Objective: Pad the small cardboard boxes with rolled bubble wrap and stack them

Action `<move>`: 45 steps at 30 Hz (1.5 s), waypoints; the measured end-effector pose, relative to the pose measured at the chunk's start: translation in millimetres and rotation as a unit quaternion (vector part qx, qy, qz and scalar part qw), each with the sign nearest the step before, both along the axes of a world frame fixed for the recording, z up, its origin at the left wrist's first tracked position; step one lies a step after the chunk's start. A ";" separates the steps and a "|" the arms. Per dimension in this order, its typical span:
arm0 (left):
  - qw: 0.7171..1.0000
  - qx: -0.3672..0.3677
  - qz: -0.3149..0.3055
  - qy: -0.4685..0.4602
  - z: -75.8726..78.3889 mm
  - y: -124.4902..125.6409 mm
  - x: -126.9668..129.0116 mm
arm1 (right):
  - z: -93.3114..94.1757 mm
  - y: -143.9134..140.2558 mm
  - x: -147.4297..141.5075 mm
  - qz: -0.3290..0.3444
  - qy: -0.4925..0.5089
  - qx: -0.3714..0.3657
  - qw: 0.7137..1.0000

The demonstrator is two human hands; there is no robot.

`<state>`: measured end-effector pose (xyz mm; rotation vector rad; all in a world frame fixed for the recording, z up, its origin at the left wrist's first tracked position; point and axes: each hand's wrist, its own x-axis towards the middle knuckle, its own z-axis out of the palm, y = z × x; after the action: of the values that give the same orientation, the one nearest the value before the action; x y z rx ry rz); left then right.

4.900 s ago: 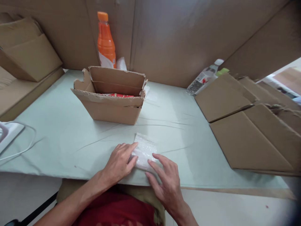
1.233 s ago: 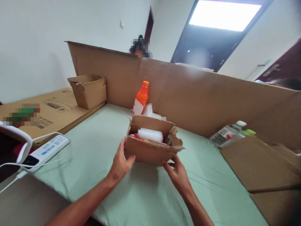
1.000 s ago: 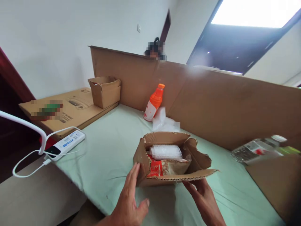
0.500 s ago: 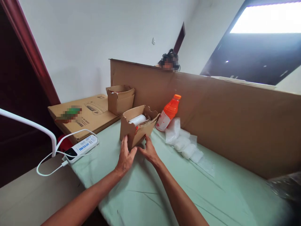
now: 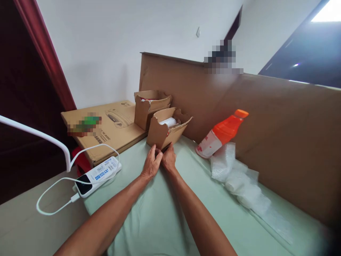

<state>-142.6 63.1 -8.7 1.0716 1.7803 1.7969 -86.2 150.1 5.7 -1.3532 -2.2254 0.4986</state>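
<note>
A small open cardboard box with wavy-cut edges stands at the far end of the cloth-covered table. Inside it shows a roll of white wrap; the rest of its contents is hard to make out. My left hand has its fingers bent against the box's near lower corner. Beside it, my right hand is curled at the bottom of the box's right face, and some of its fingertips are hidden. A second open cardboard box stands close behind the first.
An orange-capped bottle leans at the right, beside bubble wrap strewn along the table. A tall cardboard panel borders the far side. At left are a flat carton and a cabled white power bank. A person's head shows beyond the panel.
Both hands have pushed the box away from me, up close to the second box. My hands have drawn together at its near corner. The view has shifted, with the bottle now farther right.
</note>
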 end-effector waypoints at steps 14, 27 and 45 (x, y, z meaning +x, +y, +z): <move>0.999 -0.031 0.008 0.037 -4.3 -2.5 1.7 | 1.8 24.1 -41.2 -0.057 -0.085 0.014 0.995; 0.990 -0.049 0.030 0.130 -4.8 -4.1 1.4 | -23.8 -56.9 91.1 0.197 -0.176 0.162 0.951; 0.862 -0.087 -0.275 0.417 -13.0 -104.8 107.2 | -8.3 -272.5 346.7 0.162 -0.181 0.035 0.969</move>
<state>-35.4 -41.7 -21.7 2.2140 1.7007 0.8347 260.5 -122.4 -2.6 -1.1186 -2.7579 0.2942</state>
